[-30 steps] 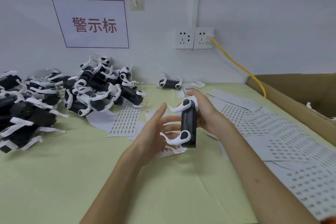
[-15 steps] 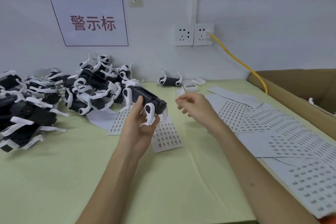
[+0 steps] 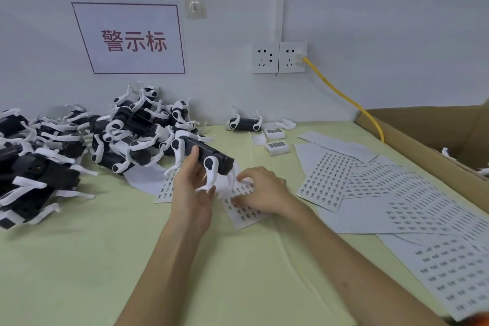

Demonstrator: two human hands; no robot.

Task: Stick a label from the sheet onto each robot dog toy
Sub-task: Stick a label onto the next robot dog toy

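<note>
Robot dog toy point(image 3: 209, 156) — black oblong body with white hinged legs, each leg ending in a rounded white hip cap with a black oval; held above the tabletop point(image 3: 79, 259), tilted with its far end higher, two legs hanging down toward the palm. The left hand point(image 3: 191, 193) grips it from below, thumb up along the near side of the body, fingers curled round the underside.

Label sheet point(image 3: 244, 206) — white, printed with rows of small dark labels, lying flat on the tabletop directly under the held toy. The right hand point(image 3: 260, 192) rests on it with bent fingers, tips pressed at its upper edge; whether a label is pinched cannot be told.

Further label sheets point(image 3: 397, 188) — an overlapping spread to the right of the hands, running to the near right edge; at least six, the exact count unclear. One more sheet point(image 3: 165, 188) lies partly behind the left hand.

Pile of toys point(image 3: 127, 137) — same black-and-white make, heaped at the left against the wall; too tangled to count, well over a dozen. One single toy point(image 3: 244, 124) stands apart by the wall.

Two small white barcode tags point(image 3: 275, 139) lie just in front of it.

Cardboard box point(image 3: 428, 135), one, at the right edge. Wall sign point(image 3: 132, 40) with red characters, one. Double wall socket point(image 3: 279, 58) with a yellow cable point(image 3: 344, 98) plugged in.
</note>
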